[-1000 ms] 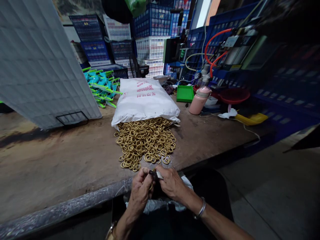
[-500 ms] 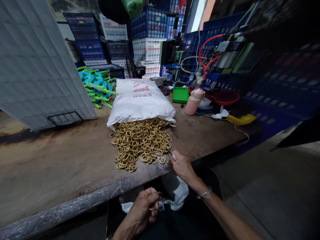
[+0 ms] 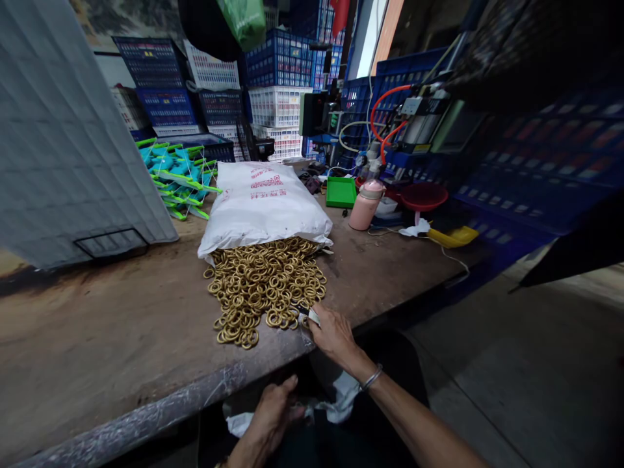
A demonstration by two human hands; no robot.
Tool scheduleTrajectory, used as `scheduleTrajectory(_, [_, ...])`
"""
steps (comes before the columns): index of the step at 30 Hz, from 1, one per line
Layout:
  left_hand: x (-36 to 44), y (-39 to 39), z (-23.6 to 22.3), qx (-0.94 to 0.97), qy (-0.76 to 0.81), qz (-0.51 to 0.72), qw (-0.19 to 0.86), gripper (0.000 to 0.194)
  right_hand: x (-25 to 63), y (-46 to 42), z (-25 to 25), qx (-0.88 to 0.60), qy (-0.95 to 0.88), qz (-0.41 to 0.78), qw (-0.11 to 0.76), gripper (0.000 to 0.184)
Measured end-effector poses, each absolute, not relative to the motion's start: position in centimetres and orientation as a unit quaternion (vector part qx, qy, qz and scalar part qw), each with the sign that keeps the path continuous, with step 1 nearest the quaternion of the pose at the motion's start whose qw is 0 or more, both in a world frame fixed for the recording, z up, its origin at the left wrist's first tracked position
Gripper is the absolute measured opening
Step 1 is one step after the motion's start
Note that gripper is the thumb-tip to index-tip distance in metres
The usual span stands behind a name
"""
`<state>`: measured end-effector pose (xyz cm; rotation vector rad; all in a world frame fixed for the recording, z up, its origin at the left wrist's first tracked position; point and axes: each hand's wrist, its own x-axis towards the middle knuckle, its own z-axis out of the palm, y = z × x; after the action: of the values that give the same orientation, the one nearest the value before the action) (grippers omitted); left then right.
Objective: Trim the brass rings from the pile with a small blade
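A heap of brass rings spills from the open mouth of a white sack lying on the worn wooden table. My right hand rests at the table's front edge, its fingers pinched on a small silvery tool whose tip touches the nearest rings. My left hand hangs below the table edge with its fingers curled over a white cloth or bag in my lap; what it grips I cannot make out. A metal bangle circles my right wrist.
A pink bottle, a green tray, a red bowl and a yellow scoop stand at the back right. Turquoise plastic parts lie back left beside a grey panel. Stacked crates fill the background.
My hands were together at the table edge; the right one has gone out to the rings with the tool, and the left has dropped into my lap. The view has shifted slightly.
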<state>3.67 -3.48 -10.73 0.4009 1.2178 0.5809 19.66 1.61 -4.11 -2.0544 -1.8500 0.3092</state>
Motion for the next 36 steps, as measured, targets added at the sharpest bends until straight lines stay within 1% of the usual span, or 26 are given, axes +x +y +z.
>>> scheduleTrajectory(3, [3.9, -4.0, -9.3, 0.254, 0.533, 0.258, 0.765, 0.045, 20.0, 1.7, -4.0, -0.717, -0.652, 0.133, 0.207, 0.004])
scheduleTrajectory(5, [4.0, -4.3, -7.8, 0.36, 0.471, 0.255, 0.764, 0.042, 20.2, 1.7, -3.9, -0.707, -0.643, 0.178, 0.236, 0.004])
scheduleTrajectory(6, [4.0, -4.2, -7.0, 0.41, 0.451, 0.284, 0.74, 0.037, 20.1, 1.6, -3.7, -0.698, -0.637, 0.211, 0.251, 0.006])
scheduleTrajectory(8, [4.0, -3.8, -5.4, 0.47, 0.468, 0.358, 0.658, 0.027, 19.8, 1.3, -3.4, -0.669, -0.623, 0.294, 0.281, 0.011])
scheduleTrajectory(10, [3.8, -3.0, -4.2, 0.502, 0.483, 0.434, 0.571, 0.025, 19.3, 1.0, -3.1, -0.631, -0.604, 0.376, 0.31, 0.013])
scheduleTrajectory(11, [3.7, -2.5, -3.7, 0.515, 0.478, 0.456, 0.547, 0.026, 19.1, 0.8, -2.9, -0.613, -0.592, 0.412, 0.322, 0.012])
scheduleTrajectory(13, [3.5, -1.6, -3.0, 0.541, 0.461, 0.454, 0.537, 0.028, 18.6, 0.5, -2.8, -0.589, -0.567, 0.469, 0.334, 0.01])
scheduleTrajectory(17, [3.1, -0.5, -2.7, 0.58, 0.43, 0.425, 0.545, 0.019, 18.0, 0.0, -3.2, -0.573, -0.516, 0.546, 0.327, 0.004])
scheduleTrajectory(20, [2.7, -0.4, -3.0, 0.602, 0.434, 0.408, 0.532, 0.015, 17.8, -0.3, -3.4, -0.576, -0.519, 0.543, 0.324, 0.011])
scheduleTrajectory(23, [2.6, -0.5, -3.2, 0.619, 0.446, 0.394, 0.512, 0.013, 17.6, -0.6, -2.9, -0.574, -0.568, 0.486, 0.333, 0.019])
scheduleTrajectory(26, [2.8, -0.6, -3.2, 0.603, 0.451, 0.407, 0.517, 0.015, 17.3, -0.7, -2.2, -0.58, -0.611, 0.433, 0.32, 0.019])
scheduleTrajectory(29, [2.9, -0.6, -2.8, 0.554, 0.46, 0.398, 0.568, 0.019, 17.0, -0.7, -2.0, -0.59, -0.614, 0.418, 0.314, 0.019])
scheduleTrajectory(33, [2.7, -0.7, -2.8, 0.477, 0.454, 0.322, 0.68, 0.029, 16.9, -0.5, -2.2, -0.593, -0.59, 0.446, 0.316, 0.017])
scheduleTrajectory(36, [2.5, -0.9, -3.0, 0.439, 0.424, 0.314, 0.728, 0.031, 17.0, -0.5, -2.2, -0.578, -0.579, 0.479, 0.319, 0.016])
